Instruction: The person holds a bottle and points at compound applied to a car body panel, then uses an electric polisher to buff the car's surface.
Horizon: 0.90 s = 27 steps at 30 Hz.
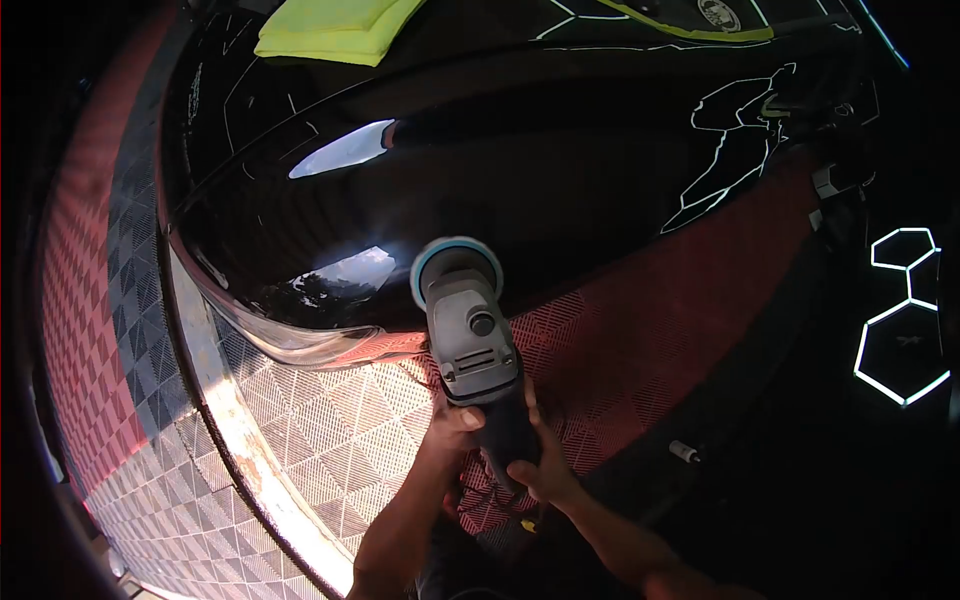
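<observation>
A grey and black car polisher (pixel 472 330) stands between my arms, its round blue-edged pad (pixel 457 243) against the side of a glossy black car (pixel 560 170). My left hand (pixel 455 425) grips the polisher's body just behind the grey head, thumb on its left side. Farther back, my right hand (pixel 540 470) is wrapped around the dark handle from the right. The fingers of both hands are partly hidden beneath the tool. A folded yellow-green cloth (pixel 340 28) lies on top of the car above the pad.
Red, grey and pale grid tiles (pixel 620 360) cover the floor below the car. A small white bottle (pixel 685 452) lies on the floor to the right. Hexagonal lights (pixel 905 375) glow at far right. A floor strip (pixel 240 410) runs along the left.
</observation>
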Available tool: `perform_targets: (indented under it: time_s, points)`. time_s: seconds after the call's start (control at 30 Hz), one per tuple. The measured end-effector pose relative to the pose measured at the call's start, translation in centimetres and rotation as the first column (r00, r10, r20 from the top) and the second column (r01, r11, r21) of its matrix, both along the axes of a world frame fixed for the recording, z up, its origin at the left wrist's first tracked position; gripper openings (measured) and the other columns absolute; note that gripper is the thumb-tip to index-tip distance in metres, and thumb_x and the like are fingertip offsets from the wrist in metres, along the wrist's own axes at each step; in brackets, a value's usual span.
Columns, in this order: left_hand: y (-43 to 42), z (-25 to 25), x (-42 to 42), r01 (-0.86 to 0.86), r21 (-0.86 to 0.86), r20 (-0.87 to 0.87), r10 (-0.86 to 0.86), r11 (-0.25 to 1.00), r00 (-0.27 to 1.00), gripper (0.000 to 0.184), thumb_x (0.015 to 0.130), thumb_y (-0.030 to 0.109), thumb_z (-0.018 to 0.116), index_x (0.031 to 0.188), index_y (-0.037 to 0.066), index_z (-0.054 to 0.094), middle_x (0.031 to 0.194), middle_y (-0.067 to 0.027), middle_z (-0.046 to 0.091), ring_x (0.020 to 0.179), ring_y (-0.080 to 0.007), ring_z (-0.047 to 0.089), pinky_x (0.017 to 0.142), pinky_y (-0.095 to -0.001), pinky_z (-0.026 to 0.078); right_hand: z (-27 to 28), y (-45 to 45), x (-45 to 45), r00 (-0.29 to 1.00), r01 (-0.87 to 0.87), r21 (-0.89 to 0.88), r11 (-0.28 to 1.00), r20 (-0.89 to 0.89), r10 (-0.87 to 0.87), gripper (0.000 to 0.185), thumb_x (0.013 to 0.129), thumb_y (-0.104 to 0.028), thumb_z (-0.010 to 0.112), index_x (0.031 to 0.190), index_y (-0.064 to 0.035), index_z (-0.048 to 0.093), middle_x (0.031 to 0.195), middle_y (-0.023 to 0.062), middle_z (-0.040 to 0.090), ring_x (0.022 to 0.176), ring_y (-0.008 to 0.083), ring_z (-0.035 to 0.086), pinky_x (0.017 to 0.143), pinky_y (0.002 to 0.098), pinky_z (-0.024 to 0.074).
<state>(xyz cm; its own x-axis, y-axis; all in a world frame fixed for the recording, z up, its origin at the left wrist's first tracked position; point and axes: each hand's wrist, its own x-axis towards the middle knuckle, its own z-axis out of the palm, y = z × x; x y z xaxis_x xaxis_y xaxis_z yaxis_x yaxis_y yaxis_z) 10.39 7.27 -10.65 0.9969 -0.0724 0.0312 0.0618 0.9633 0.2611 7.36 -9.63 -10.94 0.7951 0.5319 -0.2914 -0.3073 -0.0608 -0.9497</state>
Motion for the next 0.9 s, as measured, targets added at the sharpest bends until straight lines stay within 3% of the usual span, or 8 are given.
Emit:
perform_targets:
  time_s: [0.03, 0.17, 0.33, 0.47, 0.63, 0.77, 0.83, 0.9]
  points:
    - [-0.5, 0.3, 0.8, 0.028, 0.046, -0.027, -0.027, 0.999, 0.999, 0.076, 0.067, 0.034, 0.082, 0.124, -0.003, 0.048, 0.101, -0.0214, 0.063, 0.087, -0.0307, 0.067, 0.077, -0.0396, 0.058, 0.0, -0.5, 0.3, 0.993, 0.015, 0.040, 0.999, -0.120, -0.010, 0.104, 0.076, -0.056, 0.077, 0.142, 0.0096, 0.031, 0.128, 0.0175, 0.051, 0.120, 0.0233, 0.050, 0.103, 0.0346, 0.0398]
    - [-3.7, 2.1, 4.6, 0.132, 0.131, -0.107, -0.118, 0.983, 0.987, 0.072, 0.067, 0.034, 0.081, 0.121, -0.004, 0.051, 0.099, -0.0204, 0.064, 0.084, -0.0293, 0.068, 0.074, -0.0386, 0.058, 1.0, -3.4, 2.2, 0.992, 0.128, -0.008, 0.992, -0.010, -0.128, 0.100, 0.078, -0.060, 0.073, 0.137, 0.0104, 0.034, 0.120, 0.0153, 0.056, 0.110, 0.0212, 0.057, 0.095, 0.0332, 0.0462]
    - [-9.3, 5.3, 8.7, 0.229, 0.223, -0.202, -0.185, 0.947, 0.962, 0.070, 0.070, 0.037, 0.078, 0.121, -0.003, 0.052, 0.098, -0.0188, 0.065, 0.083, -0.0286, 0.068, 0.073, -0.0386, 0.058, 5.5, -7.7, 5.9, 0.955, 0.202, 0.164, 0.966, -0.251, -0.157, 0.086, 0.077, -0.065, 0.070, 0.121, 0.0039, 0.044, 0.092, 0.0108, 0.063, 0.072, 0.0170, 0.065, 0.063, 0.0301, 0.0550]
    - [-10.2, 7.5, 11.7, 0.239, 0.254, -0.241, -0.177, 0.937, 0.954, 0.059, 0.073, 0.030, 0.080, 0.115, -0.003, 0.054, 0.091, -0.0144, 0.066, 0.081, -0.0231, 0.068, 0.072, -0.0369, 0.058, 7.0, -9.0, 8.8, 0.930, 0.213, 0.200, 0.957, -0.341, -0.135, 0.090, 0.075, -0.067, 0.071, 0.124, 0.0026, 0.043, 0.092, 0.0141, 0.062, 0.070, 0.0215, 0.067, 0.059, 0.0316, 0.0568]
    - [-10.0, 7.1, 11.1, 0.111, 0.200, -0.269, -0.054, 0.974, 0.962, 0.059, 0.074, 0.033, 0.079, 0.116, -0.001, 0.054, 0.092, -0.0130, 0.066, 0.083, -0.0218, 0.068, 0.074, -0.0358, 0.058, 8.8, -7.8, 12.1, 0.949, 0.178, 0.107, 0.978, -0.281, -0.142, 0.095, 0.073, -0.066, 0.074, 0.130, 0.0029, 0.040, 0.091, 0.0150, 0.062, 0.075, 0.0209, 0.068, 0.062, 0.0305, 0.0579]
    - [-7.4, 6.9, 7.1, -0.035, 0.232, -0.263, 0.097, 0.972, 0.960, 0.066, 0.073, 0.043, 0.077, 0.116, -0.002, 0.054, 0.096, -0.0163, 0.066, 0.083, -0.0245, 0.068, 0.072, -0.0347, 0.058, 8.6, -6.8, 10.7, 0.900, -0.098, 0.163, 0.982, -0.407, 0.158, 0.098, 0.074, -0.065, 0.074, 0.134, 0.0031, 0.036, 0.090, 0.0135, 0.063, 0.076, 0.0196, 0.067, 0.064, 0.0300, 0.0576]
    - [-6.3, 6.0, 4.7, -0.090, 0.086, -0.262, 0.110, 0.992, 0.959, 0.070, 0.071, 0.043, 0.076, 0.121, 0.000, 0.051, 0.097, -0.0144, 0.065, 0.084, -0.0236, 0.068, 0.075, -0.0347, 0.057, 7.2, -6.3, 9.8, 0.813, -0.290, 0.036, 0.956, -0.518, 0.266, 0.096, 0.075, -0.053, 0.076, 0.141, 0.0018, 0.032, 0.122, 0.0220, 0.055, 0.116, 0.0254, 0.056, 0.092, 0.0381, 0.0497]
    - [-4.3, 4.4, 2.4, -0.181, 0.076, -0.252, 0.195, 0.980, 0.948, 0.072, 0.071, 0.043, 0.077, 0.123, 0.000, 0.050, 0.098, -0.0154, 0.064, 0.085, -0.0252, 0.068, 0.076, -0.0357, 0.057, 5.8, -3.8, 8.8, 0.857, -0.328, -0.036, 0.944, -0.431, 0.281, 0.092, 0.075, -0.048, 0.076, 0.140, 0.0023, 0.034, 0.123, 0.0227, 0.055, 0.119, 0.0282, 0.054, 0.096, 0.0405, 0.0469]
